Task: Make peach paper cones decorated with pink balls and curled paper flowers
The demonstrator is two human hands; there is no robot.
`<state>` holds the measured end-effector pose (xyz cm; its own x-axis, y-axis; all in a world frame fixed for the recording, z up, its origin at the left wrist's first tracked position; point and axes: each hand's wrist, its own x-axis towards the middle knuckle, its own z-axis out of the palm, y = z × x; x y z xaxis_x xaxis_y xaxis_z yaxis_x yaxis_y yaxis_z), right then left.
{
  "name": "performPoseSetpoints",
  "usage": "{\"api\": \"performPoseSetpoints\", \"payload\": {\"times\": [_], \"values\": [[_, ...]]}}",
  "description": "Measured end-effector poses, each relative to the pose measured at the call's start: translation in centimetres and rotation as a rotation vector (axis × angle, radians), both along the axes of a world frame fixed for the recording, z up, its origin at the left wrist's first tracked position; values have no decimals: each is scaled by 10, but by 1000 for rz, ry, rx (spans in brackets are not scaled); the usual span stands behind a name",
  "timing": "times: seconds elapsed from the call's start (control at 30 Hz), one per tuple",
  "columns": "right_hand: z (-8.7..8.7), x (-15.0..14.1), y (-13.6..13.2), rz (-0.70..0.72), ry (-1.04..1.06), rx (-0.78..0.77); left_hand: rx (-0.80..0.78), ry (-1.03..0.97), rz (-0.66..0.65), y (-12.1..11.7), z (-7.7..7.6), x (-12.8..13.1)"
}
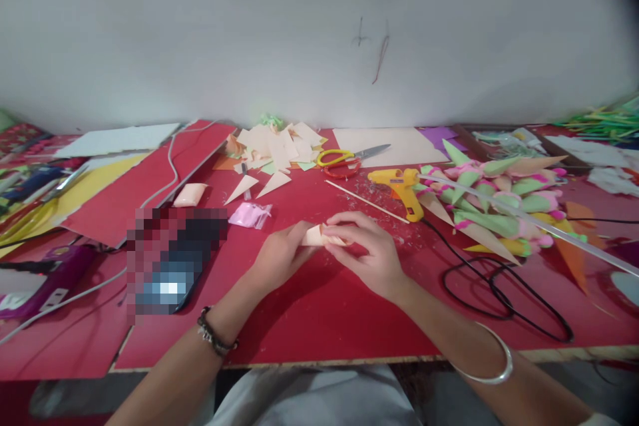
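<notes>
Over the middle of the red tabletop [319,306], my left hand [279,253] and my right hand [372,253] meet around a small piece of cream paper [313,235]. The left fingers are closed on its left end. At its right end, which looks folded or curled, my right fingers pinch it. Two pointed cream paper pieces, one of them a paper triangle [275,182], lie just beyond my hands. A pink packet [250,215] sits left of my left hand. Beyond my right hand are a thin stick [367,201] and a yellow glue gun [399,188].
Yellow-handled scissors [352,156] lie near a heap of cream paper pieces [279,145]. Pink-and-green paper cones [492,196] pile up on the right, crossed by a clear rod [539,221]. A black cable [492,289] loops near the front. At left are a blurred-out object [174,266] and a purple power strip [54,276].
</notes>
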<state>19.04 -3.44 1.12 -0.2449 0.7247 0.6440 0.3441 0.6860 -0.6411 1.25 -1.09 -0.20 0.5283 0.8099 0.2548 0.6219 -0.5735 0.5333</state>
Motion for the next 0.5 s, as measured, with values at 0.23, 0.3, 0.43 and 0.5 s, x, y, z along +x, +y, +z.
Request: {"api": "performPoseSetpoints", "payload": {"times": [0.23, 0.3, 0.43, 0.5], "values": [[-1, -1, 0, 20, -25, 80, 109, 40, 11, 0, 0, -1], [-1, -1, 0, 0, -34, 101, 151, 50, 14, 0, 0, -1], [-2, -1, -1, -11, -32, 122, 258, 89, 16, -1, 1, 0], [-2, 0, -2, -3, -37, 120, 312, 107, 15, 0, 1, 0]]}}
